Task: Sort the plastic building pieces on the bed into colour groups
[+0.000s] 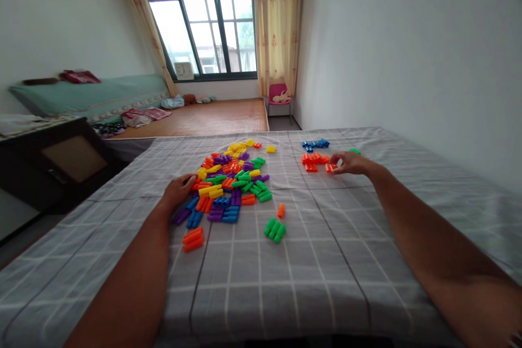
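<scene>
A person's two bare hands are working over a grey cloth with white and dark checks (318, 283). The right hand (345, 163) is reaching forward, its thumb and forefinger curving about the right end of a small orange ribbed plastic piece (329, 168); whether they are clamping on it cannot be told. This piece is lying just beside a cluster of orange plastic pieces (313, 160), while a cluster of dark blue plastic pieces (316, 144) is lying beyond. A green plastic piece (354, 151) is showing behind the right hand.

The left hand (179, 187) is resting at the left edge of a mixed pile of yellow, orange, green, purple and blue plastic pieces (228, 174), its fingertips touching the margin; their grip cannot be told. Nearer the viewer, three groups are lying apart from the pile: an orange joined plastic block (193, 240), a single orange plastic tube (281, 210) and a green joined plastic block (274, 230). Beyond the cloth, a pink chair (279, 92) is standing near the window (204, 27).
</scene>
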### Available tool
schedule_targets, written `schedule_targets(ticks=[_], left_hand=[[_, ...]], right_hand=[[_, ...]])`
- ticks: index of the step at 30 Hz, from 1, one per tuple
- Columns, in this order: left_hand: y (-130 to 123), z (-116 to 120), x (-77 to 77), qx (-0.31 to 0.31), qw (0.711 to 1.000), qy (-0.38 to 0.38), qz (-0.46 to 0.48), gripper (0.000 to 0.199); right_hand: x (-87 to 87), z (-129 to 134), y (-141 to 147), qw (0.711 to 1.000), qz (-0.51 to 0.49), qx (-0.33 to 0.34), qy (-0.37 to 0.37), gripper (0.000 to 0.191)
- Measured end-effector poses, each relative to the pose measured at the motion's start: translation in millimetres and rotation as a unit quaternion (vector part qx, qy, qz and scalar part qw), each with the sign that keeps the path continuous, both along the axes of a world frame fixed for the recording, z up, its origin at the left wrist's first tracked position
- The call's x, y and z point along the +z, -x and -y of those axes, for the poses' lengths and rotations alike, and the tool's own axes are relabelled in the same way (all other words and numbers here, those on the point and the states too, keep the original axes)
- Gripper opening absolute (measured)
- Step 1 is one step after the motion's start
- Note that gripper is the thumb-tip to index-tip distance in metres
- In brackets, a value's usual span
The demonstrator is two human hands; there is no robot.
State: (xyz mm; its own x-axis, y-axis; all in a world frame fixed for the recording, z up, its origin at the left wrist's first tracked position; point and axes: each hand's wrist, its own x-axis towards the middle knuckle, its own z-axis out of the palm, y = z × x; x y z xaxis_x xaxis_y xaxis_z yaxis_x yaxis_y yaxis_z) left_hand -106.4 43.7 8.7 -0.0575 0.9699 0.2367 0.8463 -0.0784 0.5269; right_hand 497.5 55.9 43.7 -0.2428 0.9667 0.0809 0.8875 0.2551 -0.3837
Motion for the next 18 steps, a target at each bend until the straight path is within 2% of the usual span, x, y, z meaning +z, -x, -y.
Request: schedule_targets(ticks=[6,13,18], left_hand=[[0.6,0.4,1.1,-0.004,1.0,-0.007,-0.009,0.053],[-0.5,2.4,2.3,-0.006,1.0,-0.004,-0.011,0.052],[-1.4,2.7,0.9,-0.004,1.0,-0.006,-0.006,0.051]], right_hand=[[-19.8,-7.4,2.4,1.0,0.002,-0.011,-0.028,0.027],[-23.0,-7.4,2.7,0.999,-0.028,-0.013,-0.017,0.015],[-25.2,-5.0,8.4,0.999,-0.034,0.006,-0.031,0.014]])
